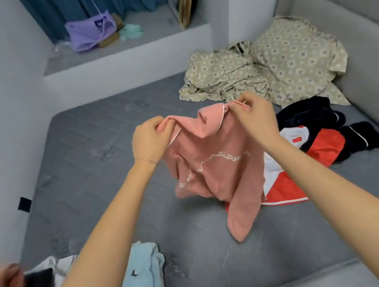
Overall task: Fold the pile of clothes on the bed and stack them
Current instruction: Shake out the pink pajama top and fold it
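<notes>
Clothes in two lots on the grey bed [104, 169]: loose pile far right, folded stack near left. Patterned bedding [282, 64] is heaped in the far right corner, probably to keep mid-bed free for folding. Loose pile [320, 146], red, white and navy, lies just beside the bedding; number of garments cannot be told. Pink sweatshirt [213, 162] is held up over mid-bed, body hanging, likely so it drops straight before being laid flat. One sleeve dangles lowest; whether it touches the mattress is unclear. Its white lettering is creased and only partly legible. Folded stack [144, 276] shows a pale blue piece; the white and dark pieces beside it are mostly hidden behind the left forearm. Left hand [149, 141] and right hand [257, 119] each pinch the sweatshirt's top edge, fingers curled on cloth. A blurred reddish shape in the lower left corner can't be identified.
</notes>
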Motion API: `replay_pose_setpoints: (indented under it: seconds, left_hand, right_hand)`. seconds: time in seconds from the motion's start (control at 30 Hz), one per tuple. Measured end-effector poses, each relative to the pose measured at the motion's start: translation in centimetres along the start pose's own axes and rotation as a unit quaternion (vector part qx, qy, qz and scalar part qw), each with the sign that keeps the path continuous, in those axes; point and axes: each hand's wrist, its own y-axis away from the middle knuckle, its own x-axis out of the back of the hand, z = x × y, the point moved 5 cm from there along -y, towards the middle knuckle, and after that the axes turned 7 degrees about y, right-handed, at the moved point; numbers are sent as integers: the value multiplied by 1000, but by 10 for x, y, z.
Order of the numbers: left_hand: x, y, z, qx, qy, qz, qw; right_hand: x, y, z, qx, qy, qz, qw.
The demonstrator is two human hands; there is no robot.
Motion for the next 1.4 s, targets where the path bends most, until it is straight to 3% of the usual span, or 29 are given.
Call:
replay_pose_setpoints:
  seconds: [0.3, 0.57, 1.07, 1.23, 1.4]
  left_hand:
    - [125, 5, 42, -15, 62, 86, 994]
    - [169, 21, 60, -32, 94, 124, 987]
    - [191, 1, -10, 9, 58, 58, 997]
    - [191, -12, -45, 41, -46, 5, 998]
    - [181, -15, -55, 28, -66, -26, 997]
  right_hand:
    - [45, 11, -102, 60, -13, 20, 998]
    - [75, 36, -154, 78, -94, -64, 990]
    - [25, 49, -197, -5, -202, -113, 973]
    - [-18, 53, -204, -68, -255, -112, 958]
    - [-54, 62, -201, -96, -268, -126, 950]
